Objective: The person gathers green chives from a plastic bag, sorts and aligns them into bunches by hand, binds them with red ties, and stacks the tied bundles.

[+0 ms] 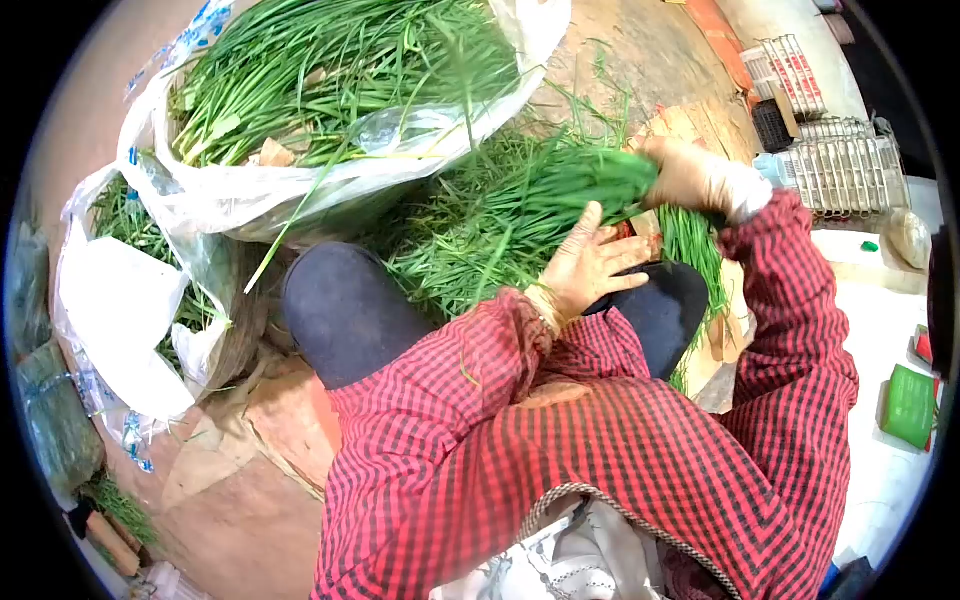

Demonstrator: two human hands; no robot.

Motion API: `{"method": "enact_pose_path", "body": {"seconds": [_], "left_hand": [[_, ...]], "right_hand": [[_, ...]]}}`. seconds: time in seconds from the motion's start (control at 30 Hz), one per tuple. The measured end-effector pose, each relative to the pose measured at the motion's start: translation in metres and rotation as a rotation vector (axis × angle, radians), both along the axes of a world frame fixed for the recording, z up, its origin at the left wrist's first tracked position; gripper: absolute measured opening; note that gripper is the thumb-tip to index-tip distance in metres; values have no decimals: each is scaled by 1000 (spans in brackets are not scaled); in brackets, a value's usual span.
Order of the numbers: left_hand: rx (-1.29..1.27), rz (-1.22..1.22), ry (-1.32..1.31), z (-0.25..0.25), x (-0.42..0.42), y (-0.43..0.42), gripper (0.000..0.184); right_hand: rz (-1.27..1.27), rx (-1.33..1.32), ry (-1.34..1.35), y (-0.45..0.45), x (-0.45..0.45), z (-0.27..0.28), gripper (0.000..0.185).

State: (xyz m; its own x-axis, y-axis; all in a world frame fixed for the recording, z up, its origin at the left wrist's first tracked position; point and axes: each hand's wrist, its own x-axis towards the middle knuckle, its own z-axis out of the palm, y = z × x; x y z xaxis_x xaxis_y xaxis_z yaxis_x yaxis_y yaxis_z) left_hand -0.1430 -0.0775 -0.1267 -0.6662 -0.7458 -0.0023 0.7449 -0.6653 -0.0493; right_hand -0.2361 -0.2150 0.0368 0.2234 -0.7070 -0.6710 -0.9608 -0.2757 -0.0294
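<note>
beside the near rim of the open white bag (300, 188) | green bundle (585, 182): over loose greens (435, 262), between the knees (345, 305) | right hand (688, 176): closed around the bundle's right-hand end, blurred | left hand (588, 266): fingers spread wide, on the body side of the bundle; contact cannot be told

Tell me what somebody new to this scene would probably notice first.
Probably the red-and-black checked garment, which fills the lower middle of the view. Next, likely the big open plastic bag at the upper left, heaped with long green stalks. Near the center, the right hand grips one end of a green bunch, while the left hand spreads its fingers just below.
</note>
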Motion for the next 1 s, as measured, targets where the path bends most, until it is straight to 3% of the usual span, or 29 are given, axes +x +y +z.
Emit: {"method": "enact_pose_path", "body": {"seconds": [0.03, 0.1, 0.17, 0.23, 0.27, 0.3, 0.37, 0.4, 0.43, 0.47, 0.5, 0.53, 0.57, 0.6, 0.63, 0.73, 0.8, 0.83, 0.87, 0.93, 0.97, 1.0], "left_hand": [[-18, 17, 25, 3, 5, -2, 89], [135, 72, 81, -5, -1, -2, 76], [302, 167, -28, -15, -4, -4, 66], [376, 147, 32, -30, -7, -1, 50], [377, 176, -59, -30, -6, 4, 47], [378, 207, -150, -30, -6, 7, 45], [344, 180, -222, -48, -9, 9, 34], [349, 71, -294, -56, -3, 11, 31], [353, -38, -366, -47, 6, 12, 27], [385, -42, -397, -34, 11, 17, 24], [323, 10, -460, -26, 11, 20, 25], [342, -44, -478, 6, 15, 26, 25], [362, -98, -500, 33, 19, 31, 25], [243, -70, -549, 9, 17, 32, 27], [241, -125, -564, 29, 23, 40, 25], [0, -81, -749, 42, 36, 55, 25], [-399, 80, -956, 66, 48, 70, 34], [-270, -45, -932, 72, 53, 69, 37], [-294, -130, -992, 82, 64, 71, 42], [-376, -62, -1084, 92, 75, 79, 42], [-440, -54, -1128, 105, 84, 82, 43], [-455, -57, -1216, 98, 101, 85, 46]], "right_hand": [[64, 117, -5, 16, -1, 1, 43], [185, -34, 88, 65, 8, -1, 46], [213, -168, 21, 112, 1, -26, 53], [127, -286, -56, 152, -14, -61, 59], [322, -495, -195, 171, -28, -77, 60], [160, -409, -155, 186, -23, -75, 58], [118, -409, -481, 202, -32, -77, 51], [40, -228, -462, 203, -41, -73, 43], [32, -239, -476, 201, -51, -75, 43], [-385, 52, -768, 195, -62, -78, 45], [-798, 363, -1038, 188, -72, -83, 47], [-947, 494, -1194, 185, -83, -96, 46], [-946, 487, -1214, 187, -84, -109, 46], [-1012, 569, -1337, 188, -79, -121, 47], [-1068, 656, -1461, 186, -66, -122, 49], [-1038, 615, -1704, 174, -48, -129, 54], [-1160, 686, -1886, 160, -38, -114, 57], [-1163, 536, -1912, 150, -37, -114, 58], [-1013, 316, -2033, 151, -36, -110, 60], [-1062, 201, -2071, 130, -38, -108, 61], [-1262, 313, -1992, 107, -41, -112, 60], [-1114, 203, -2051, 106, -40, -110, 58]]}}
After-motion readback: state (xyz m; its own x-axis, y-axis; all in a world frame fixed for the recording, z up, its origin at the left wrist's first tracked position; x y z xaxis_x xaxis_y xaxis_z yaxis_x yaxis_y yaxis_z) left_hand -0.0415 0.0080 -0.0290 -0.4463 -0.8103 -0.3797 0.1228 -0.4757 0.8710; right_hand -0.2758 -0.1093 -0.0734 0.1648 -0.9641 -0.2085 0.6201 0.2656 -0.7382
